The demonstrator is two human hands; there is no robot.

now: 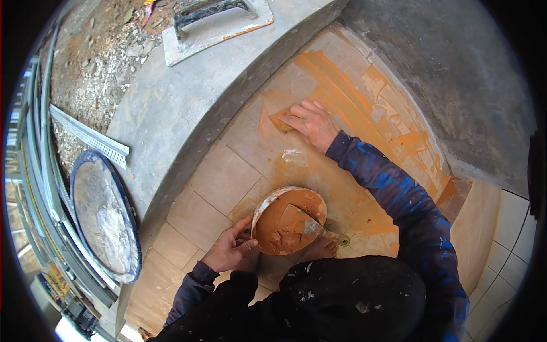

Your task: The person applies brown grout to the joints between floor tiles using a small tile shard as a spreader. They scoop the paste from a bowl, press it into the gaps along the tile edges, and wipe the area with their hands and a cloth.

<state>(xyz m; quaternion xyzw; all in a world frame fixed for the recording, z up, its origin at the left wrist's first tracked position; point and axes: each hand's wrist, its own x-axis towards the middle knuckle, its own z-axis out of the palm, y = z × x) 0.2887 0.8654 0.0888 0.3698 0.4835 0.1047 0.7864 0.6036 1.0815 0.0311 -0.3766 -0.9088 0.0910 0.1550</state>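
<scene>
My left hand (231,245) grips the rim of a round bucket (257,212) at its left side, thumb toward the front. Inside the bucket is thick orange-brown grout (273,235). A putty knife (307,227) lies in it, its blade smeared and its handle resting over the right rim. Farther ahead, my right hand (312,121) is closed on a small orange-stained piece (280,122), pressed flat to the tiled floor (219,179); the fingers hide most of it, and I cannot tell its kind. Wet orange grout (336,85) streaks the tiles around and beyond this hand.
A low grey concrete ledge (188,94) curves along the left, with a plastering trowel (219,23) on top. Beside it stand a whitened round lid or basin (106,216), a perforated metal strip (91,137) and bundled metal profiles (51,188). A dark grey wall (456,68) bounds the right.
</scene>
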